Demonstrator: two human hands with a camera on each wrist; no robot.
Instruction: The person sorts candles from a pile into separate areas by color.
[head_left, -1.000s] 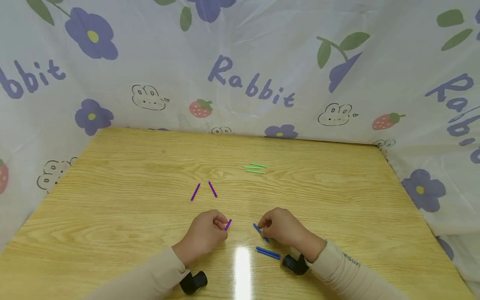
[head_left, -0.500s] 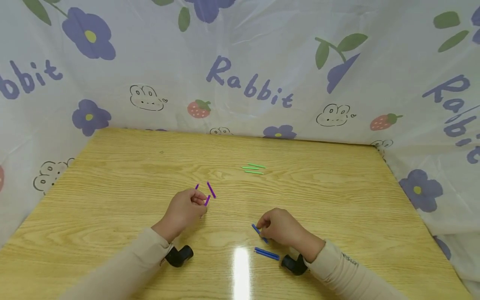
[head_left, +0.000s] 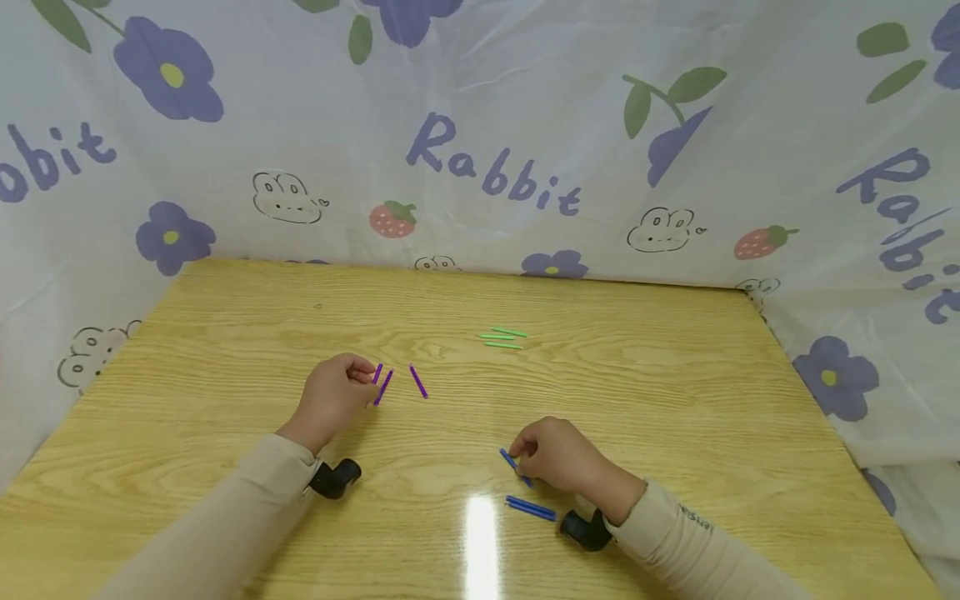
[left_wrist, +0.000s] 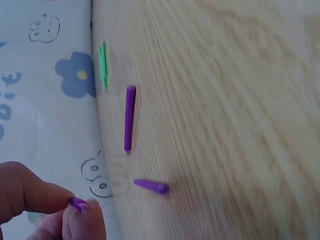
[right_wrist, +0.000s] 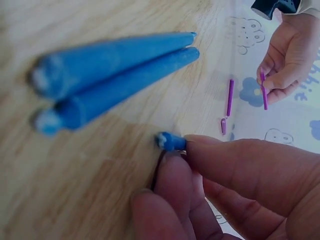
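Observation:
My left hand (head_left: 333,396) pinches a thin purple candle (left_wrist: 78,203) between thumb and fingertips. In the right wrist view that hand is raised over the table's far part. Two more purple candles lie on the wood: one (head_left: 384,388) overlaps the left fingertips in the head view, the other (head_left: 418,382) is a little to the right. Closer to me, my right hand (head_left: 558,454) pinches a blue candle (right_wrist: 170,141), tilted, its near end close to the table. Two blue candles (head_left: 530,507) lie side by side just in front of that hand.
Three green candles (head_left: 502,337) lie farther back on the wooden table (head_left: 637,375). A white cloth (head_left: 480,83) printed with flowers and rabbits hangs behind and at both sides. Black wrist cameras (head_left: 336,479) sit under each cuff.
The left hand has moved forward and to the left with its purple candle, up to the purple candles on the table. The right hand stays put, holding the blue candle.

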